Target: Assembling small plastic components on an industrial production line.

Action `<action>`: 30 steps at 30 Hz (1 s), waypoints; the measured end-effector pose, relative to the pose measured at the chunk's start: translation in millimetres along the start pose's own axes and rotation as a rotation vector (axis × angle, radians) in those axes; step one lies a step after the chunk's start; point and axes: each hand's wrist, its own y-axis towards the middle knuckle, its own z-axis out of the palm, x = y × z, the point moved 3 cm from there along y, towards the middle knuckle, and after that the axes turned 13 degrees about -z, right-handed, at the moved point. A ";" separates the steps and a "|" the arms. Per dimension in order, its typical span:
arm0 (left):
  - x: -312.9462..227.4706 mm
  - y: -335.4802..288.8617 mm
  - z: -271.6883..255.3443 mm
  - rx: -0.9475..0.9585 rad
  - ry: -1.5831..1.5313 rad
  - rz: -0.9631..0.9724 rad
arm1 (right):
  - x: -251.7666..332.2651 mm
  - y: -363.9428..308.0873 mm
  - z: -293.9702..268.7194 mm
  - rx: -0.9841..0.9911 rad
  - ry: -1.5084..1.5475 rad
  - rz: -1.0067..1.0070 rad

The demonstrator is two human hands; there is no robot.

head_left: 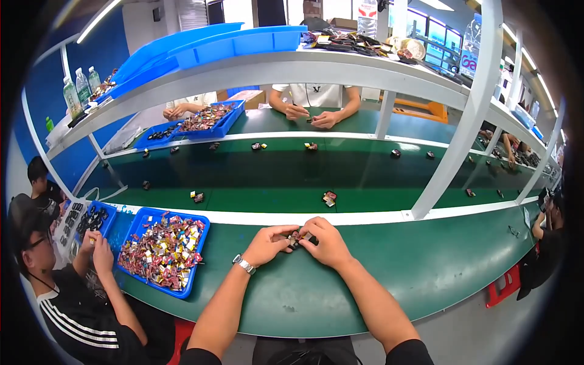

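My left hand (267, 245) and my right hand (326, 244) meet above the near edge of the green worktop (286, 286), close to the white rail. Between their fingertips is a small dark electronic part (294, 239) with reddish-brown bits; the fingers cover most of it, so its exact kind is hidden. Both hands are closed on it, thumbs and forefingers pinching from either side. A silver watch (244, 264) circles my left wrist. To the left stands a blue tray (196, 267) heaped with small wired parts (163, 249) in red, yellow and white.
Beyond the white rail (292, 219) runs a green conveyor belt (261, 198) carrying scattered small parts (329, 198). A slanting white post (453, 134) rises at right, under an overhead shelf (280, 70). A co-worker (79, 292) sits at left; another's hands (325, 119) work opposite.
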 end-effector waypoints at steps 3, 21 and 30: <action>8.2 1.2 1.0 -0.026 -0.069 -0.013 | 3.3 1.1 -0.2 0.023 -0.035 0.023; 8.1 2.0 3.5 0.009 -0.296 -0.039 | 11.3 2.1 5.5 0.114 -0.215 -0.130; 8.9 2.8 2.8 0.069 -0.222 0.058 | 3.4 -1.7 12.0 0.059 -0.140 -0.054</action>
